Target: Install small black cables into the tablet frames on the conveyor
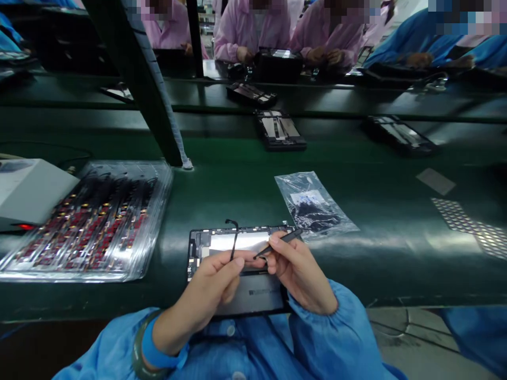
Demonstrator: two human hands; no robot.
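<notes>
L hand (pixel 216 279): thumb + index pinch thin blk cable (pixel 235 240); hooked free end stands up above the fingers. R hand (pixel 295 264): gripping dark pointed tool (pixel 282 244), prob. tweezers; tip at L fingers, contact w/ cable can't be confirmed.

Open tablet-like unit (pixel 259 295) lies flat on green bench (pixel 222 184), directly under both hands, close to wearer's body. Internals exposed, no cover on it.

Progress (judged): unit opened up, cable in hand, tool ready. Cable not seen seated; lower end hidden by fingers, so any join to unit can't be told. Looks mid-step, this unit not finished.

Stock: clear tray (pixel 167 182) at L, many small parts w/ blk leads in it. Clear bag (pixel 317 203) w/ dark contents just beyond unit, R side. Farther off: another open unit (pixel 279 129), condition of its wiring unclear at this dist.
</notes>
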